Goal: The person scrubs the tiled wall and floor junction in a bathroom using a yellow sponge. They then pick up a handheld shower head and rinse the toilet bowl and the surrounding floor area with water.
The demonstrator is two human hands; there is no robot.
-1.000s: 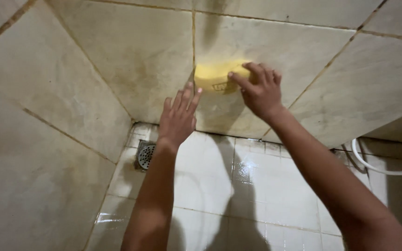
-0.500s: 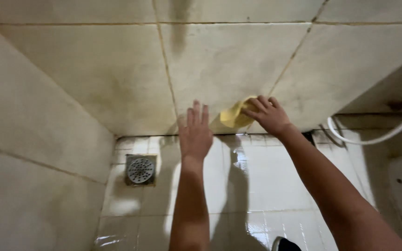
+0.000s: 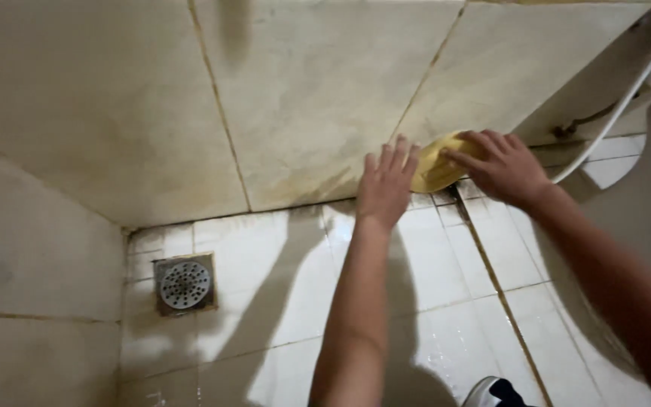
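My right hand presses a yellow sponge flat against the stained beige wall tile, low down near the joint with the floor. Its fingers are spread over the sponge. My left hand rests flat against the same wall just left of the sponge, fingers apart and holding nothing. Brown streaks run along the base of the wall around both hands.
A round metal floor drain sits in the wet white floor tiles near the left corner. A white hose hangs down at the upper right. The tip of a shoe shows at the bottom edge.
My right hand has slid the sponge down the wall toward the floor and to the right. My left hand followed it down. The view has swung left, so the drain shows more fully.
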